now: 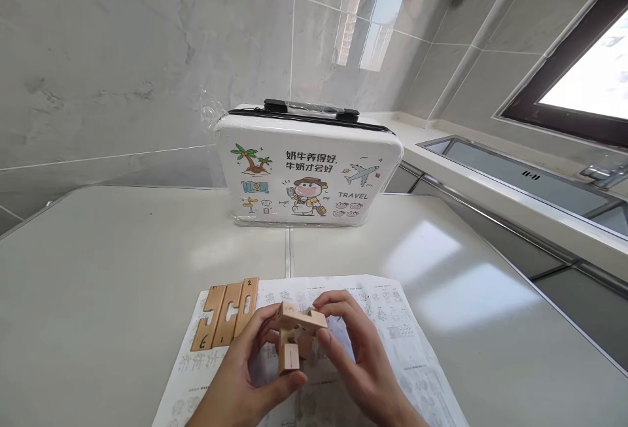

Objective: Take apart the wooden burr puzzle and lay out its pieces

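Observation:
Several notched wooden puzzle blocks (290,354), fitted together at angles, are held up above a printed sheet (417,375). My left hand (245,365) grips them from the left, with its thumb under the front block. On the other side, my right hand (356,355) pinches the block end (316,320) between thumb and fingers. To the left of my hands, three flat wooden pieces (226,312) lie side by side on the sheet, with slots and handwritten numbers. The inner joints of the held blocks are partly hidden by my fingers.
A white case (314,172) with cartoon prints and a black handle stands at the back of the white table (98,283), wrapped in clear plastic. Grey tiled wall rises behind it. On the right are a counter with a sink (530,178) and a window (589,67).

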Demonstrator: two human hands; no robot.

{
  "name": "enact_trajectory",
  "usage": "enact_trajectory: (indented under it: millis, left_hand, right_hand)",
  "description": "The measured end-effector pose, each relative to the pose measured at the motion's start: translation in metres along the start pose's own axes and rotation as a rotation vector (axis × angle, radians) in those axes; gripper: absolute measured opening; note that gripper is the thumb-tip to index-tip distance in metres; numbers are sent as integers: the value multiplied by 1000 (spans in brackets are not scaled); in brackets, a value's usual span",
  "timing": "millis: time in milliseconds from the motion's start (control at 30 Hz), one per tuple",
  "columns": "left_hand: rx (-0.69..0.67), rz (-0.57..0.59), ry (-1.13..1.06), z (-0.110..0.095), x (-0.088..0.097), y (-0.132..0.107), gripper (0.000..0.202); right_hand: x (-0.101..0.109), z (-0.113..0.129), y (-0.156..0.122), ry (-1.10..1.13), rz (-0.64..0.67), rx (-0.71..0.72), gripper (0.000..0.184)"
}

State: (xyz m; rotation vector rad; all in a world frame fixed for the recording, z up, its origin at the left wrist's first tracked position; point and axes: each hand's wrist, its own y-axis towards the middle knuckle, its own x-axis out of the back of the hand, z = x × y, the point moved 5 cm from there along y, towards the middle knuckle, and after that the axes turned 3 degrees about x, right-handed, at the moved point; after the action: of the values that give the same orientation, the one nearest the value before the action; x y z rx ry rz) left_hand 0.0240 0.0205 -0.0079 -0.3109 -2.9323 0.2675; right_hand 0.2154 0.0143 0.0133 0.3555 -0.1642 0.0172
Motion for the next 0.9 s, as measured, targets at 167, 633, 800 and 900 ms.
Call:
enact_trajectory:
  millis: [167,633,800,900]
  left_hand:
    - [-242,-148,364,-7,10,1,63]
    - [-552,-50,837,-9,26,19,58]
    - [-563,-28,887,-4,22,19,57]
    - [-566,-32,901,-3,22,19,58]
  right_hand:
    - [7,-13,2,229,-116,-237,26]
    - [11,-30,2,184,-195,-460,43]
    - [9,-31,1,-144,-56,-349,44]
    - [7,-31,1,-259,-7,-309,41]
